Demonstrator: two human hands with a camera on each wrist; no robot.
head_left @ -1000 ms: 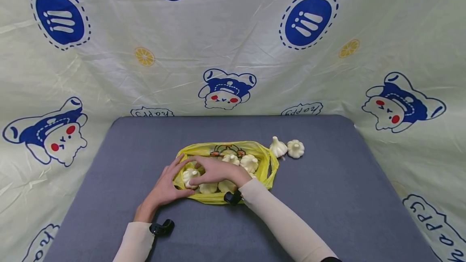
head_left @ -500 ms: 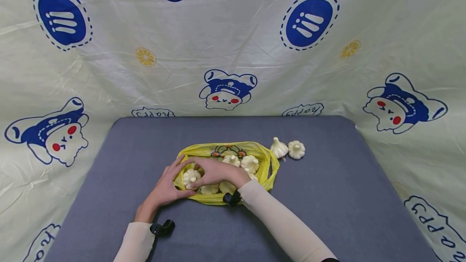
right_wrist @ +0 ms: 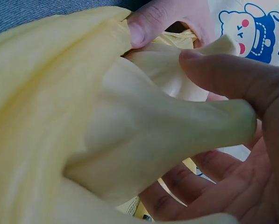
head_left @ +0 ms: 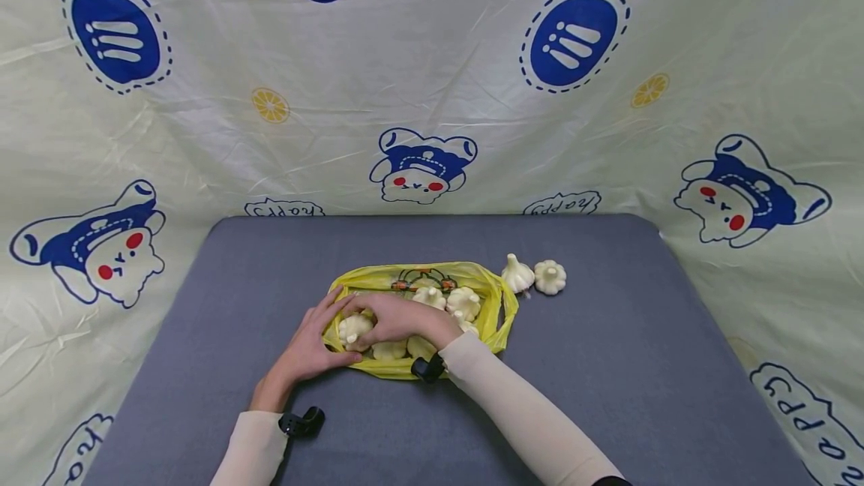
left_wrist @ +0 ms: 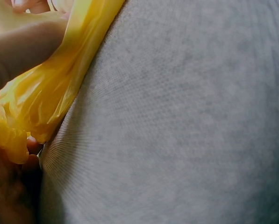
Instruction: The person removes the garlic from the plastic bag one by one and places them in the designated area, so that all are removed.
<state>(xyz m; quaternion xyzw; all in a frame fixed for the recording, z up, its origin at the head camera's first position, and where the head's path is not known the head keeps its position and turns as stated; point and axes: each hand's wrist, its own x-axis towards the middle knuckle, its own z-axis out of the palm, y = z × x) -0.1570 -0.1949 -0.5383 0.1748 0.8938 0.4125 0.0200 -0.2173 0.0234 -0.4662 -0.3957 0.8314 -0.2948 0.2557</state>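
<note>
Garlic bulb (head_left: 354,327) in yellow plastic bag (head_left: 418,276), mid-table.
Right hand (head_left: 398,319) curls its fingers round the bulb; left hand (head_left: 307,347) pinches the bag's left edge. Judged light, firm, papery-skinned: grip round the body. The thin film slips and crumples. Two loose bulbs (head_left: 533,276) lie just beside it on grey table (head_left: 607,366).

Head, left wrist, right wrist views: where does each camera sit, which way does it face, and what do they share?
Head: worn above, faces forward and down at the grey table; shows both sleeved forearms, left hand and right hand at the yellow bag.
Left wrist: low beside the bag, along the tabletop; shows left hand's fingers.
Right wrist: inside the bag's mouth; shows the right hand gripping a garlic bulb.
Shared: all three show the yellow bag.
</note>
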